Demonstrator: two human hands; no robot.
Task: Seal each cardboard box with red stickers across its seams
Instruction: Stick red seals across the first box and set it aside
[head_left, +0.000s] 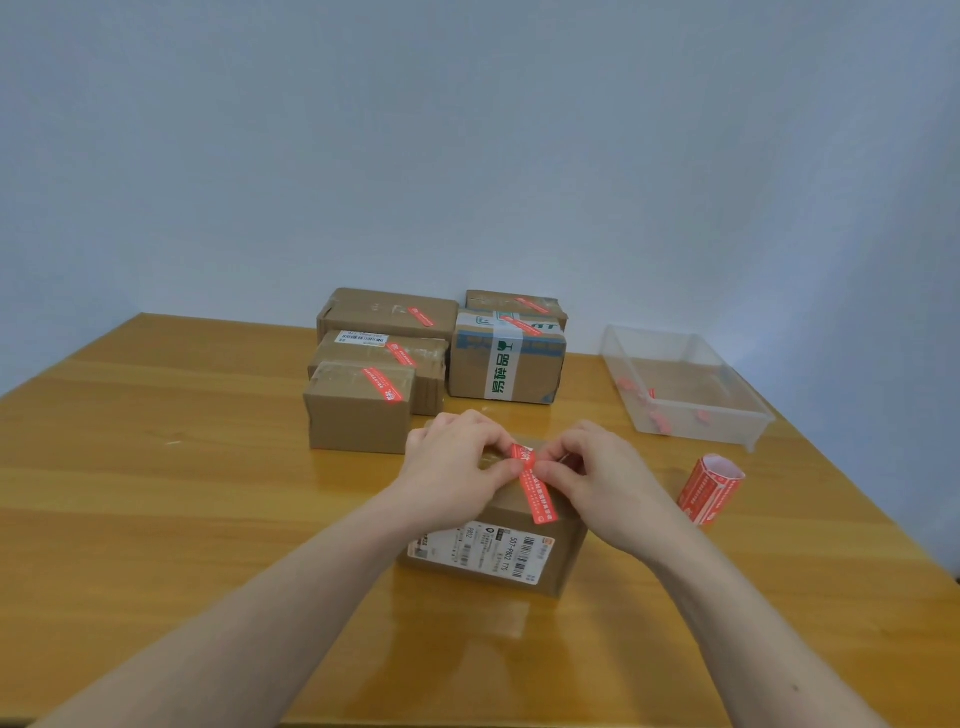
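I see both hands, left (457, 462) and right (587, 467), fingers curled, pinching the red sticker (535, 486) on the box (519, 561).

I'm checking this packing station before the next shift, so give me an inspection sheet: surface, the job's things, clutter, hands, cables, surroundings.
Surface: wooden table, glossy, with light glare.
Job's things: near box with a shipping label on its front; red sticker running from its top over the front edge; five stickered boxes grouped behind; sticker roll standing to the right.
Clutter: clear plastic bin at right, holding a few red scraps.
Hands: left hand and right hand both pinch the sticker's upper end on the near box.
Cables: nothing seen.
Surroundings: plain pale wall behind the table.
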